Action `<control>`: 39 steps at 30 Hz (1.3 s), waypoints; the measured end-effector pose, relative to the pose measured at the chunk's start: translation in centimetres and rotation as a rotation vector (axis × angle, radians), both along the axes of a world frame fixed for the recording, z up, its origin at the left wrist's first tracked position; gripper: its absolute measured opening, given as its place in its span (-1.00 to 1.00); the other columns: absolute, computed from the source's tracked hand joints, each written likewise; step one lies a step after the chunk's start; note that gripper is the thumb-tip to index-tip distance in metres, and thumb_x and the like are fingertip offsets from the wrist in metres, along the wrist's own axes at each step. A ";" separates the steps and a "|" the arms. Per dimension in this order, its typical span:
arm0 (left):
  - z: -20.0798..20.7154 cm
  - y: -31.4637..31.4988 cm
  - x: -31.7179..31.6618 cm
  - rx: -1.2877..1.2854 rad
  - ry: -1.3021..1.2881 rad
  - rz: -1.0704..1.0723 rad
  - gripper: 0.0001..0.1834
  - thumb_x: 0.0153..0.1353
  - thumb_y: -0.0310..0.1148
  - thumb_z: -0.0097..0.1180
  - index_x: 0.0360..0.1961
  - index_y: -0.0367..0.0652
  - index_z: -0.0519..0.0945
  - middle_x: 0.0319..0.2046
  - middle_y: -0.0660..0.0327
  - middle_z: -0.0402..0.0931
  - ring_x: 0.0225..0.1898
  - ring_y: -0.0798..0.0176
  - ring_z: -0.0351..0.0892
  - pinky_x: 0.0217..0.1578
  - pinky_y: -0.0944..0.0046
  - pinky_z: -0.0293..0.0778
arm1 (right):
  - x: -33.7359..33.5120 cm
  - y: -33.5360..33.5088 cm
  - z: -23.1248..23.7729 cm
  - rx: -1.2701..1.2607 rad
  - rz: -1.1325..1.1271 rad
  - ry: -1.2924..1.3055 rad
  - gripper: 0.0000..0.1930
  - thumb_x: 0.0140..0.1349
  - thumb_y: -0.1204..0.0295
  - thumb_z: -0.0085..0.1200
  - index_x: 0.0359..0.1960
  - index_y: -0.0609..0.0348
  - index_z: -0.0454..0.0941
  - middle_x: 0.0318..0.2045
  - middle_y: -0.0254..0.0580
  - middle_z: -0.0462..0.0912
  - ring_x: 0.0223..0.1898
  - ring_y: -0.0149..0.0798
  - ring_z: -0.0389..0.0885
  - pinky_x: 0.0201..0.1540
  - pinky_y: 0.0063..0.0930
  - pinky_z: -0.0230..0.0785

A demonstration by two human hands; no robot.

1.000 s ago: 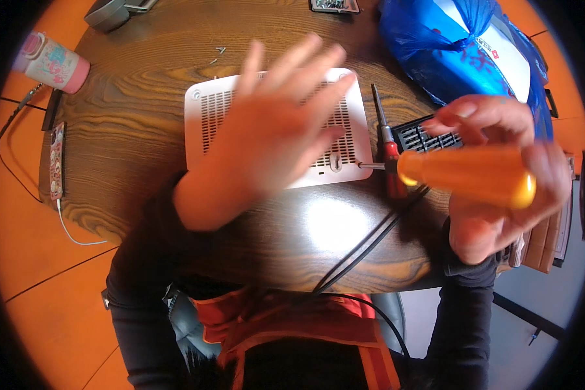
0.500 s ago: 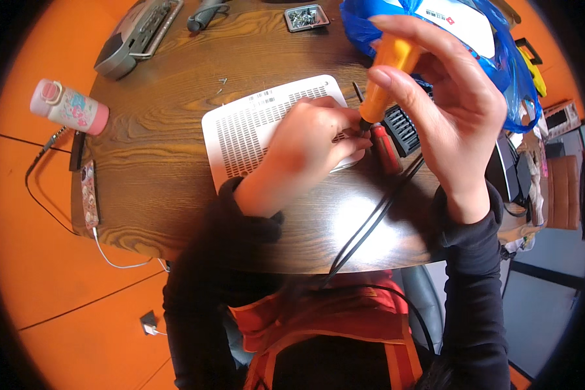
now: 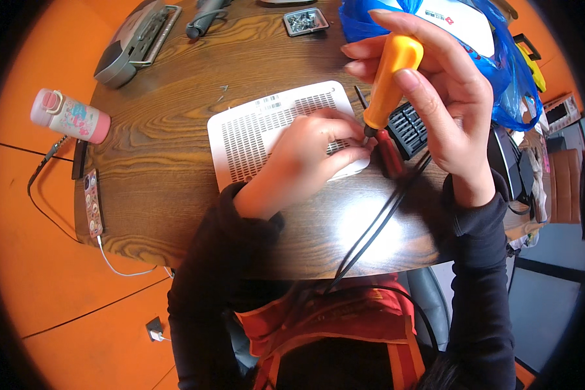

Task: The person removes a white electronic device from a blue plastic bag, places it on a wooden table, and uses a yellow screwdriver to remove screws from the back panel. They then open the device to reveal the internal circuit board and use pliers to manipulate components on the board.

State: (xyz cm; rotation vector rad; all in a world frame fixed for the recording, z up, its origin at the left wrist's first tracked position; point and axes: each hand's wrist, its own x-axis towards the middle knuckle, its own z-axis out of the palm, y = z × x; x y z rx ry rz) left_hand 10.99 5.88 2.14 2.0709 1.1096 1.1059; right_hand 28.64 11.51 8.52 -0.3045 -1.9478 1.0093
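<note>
Together, 2 hands gather by the right edge of a white vented panel (image 3: 240, 146), mid-frame.
The right hand (image 3: 458, 107) grasps an orange screwdriver (image 3: 391, 75); the left hand (image 3: 305, 153) curls near its tip, grip impossible to tell. Tabletop (image 3: 156, 162) runs wide at frame left; a bit case (image 3: 407, 129) and red-handled screwdriver (image 3: 389, 155) crowd the right.

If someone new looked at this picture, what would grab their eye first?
Probably the bright orange-handled screwdriver in the right hand, slanting down toward the lower right corner of the white slotted casing, with the left hand lying over it. After that, likely the shiny blue plastic bag at upper right and the pink-and-cream bottle at far left.
</note>
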 end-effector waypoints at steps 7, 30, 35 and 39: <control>0.2 0.0 0.2 -0.139 -0.058 -0.023 -0.87 0.00 -0.43 0.23 -0.41 -0.24 0.62 -0.38 0.16 0.56 -0.27 0.22 0.54 -0.17 0.29 0.41 | 0.2 0.0 3.4 0.420 -0.179 -0.311 -0.62 0.21 0.49 0.02 0.06 0.31 0.32 -0.10 -0.04 0.53 -0.10 -0.25 0.56 -0.04 -0.47 0.40; 0.2 -0.2 0.4 -0.076 0.011 0.009 -0.81 -0.02 -0.42 0.24 -0.36 -0.26 0.60 -0.42 0.15 0.53 -0.34 0.23 0.57 -0.28 0.29 0.45 | -2.0 -1.0 11.1 0.706 0.077 -1.159 -0.84 0.05 0.45 0.20 -0.40 0.25 0.51 -0.57 -0.12 0.55 -0.53 -0.23 0.58 -0.50 -0.57 0.37; 0.1 -0.2 0.5 -0.137 -0.101 -0.039 -0.84 0.03 -0.37 0.18 -0.37 -0.19 0.60 -0.46 0.14 0.53 -0.40 0.18 0.54 -0.34 0.25 0.42 | -2.7 -2.4 11.5 0.530 0.000 -1.230 -0.82 0.03 0.46 0.20 -0.37 0.26 0.49 -0.58 -0.12 0.56 -0.53 -0.20 0.58 -0.50 -0.56 0.38; -0.3 -0.2 0.5 -0.109 -0.098 -0.010 -0.85 0.03 -0.32 0.16 -0.40 -0.16 0.60 -0.52 0.14 0.52 -0.45 0.14 0.52 -0.39 0.21 0.40 | -2.5 -3.0 12.3 0.509 -0.003 -1.328 -0.79 0.05 0.40 0.20 -0.36 0.27 0.50 -0.58 -0.11 0.56 -0.52 -0.21 0.59 -0.49 -0.56 0.38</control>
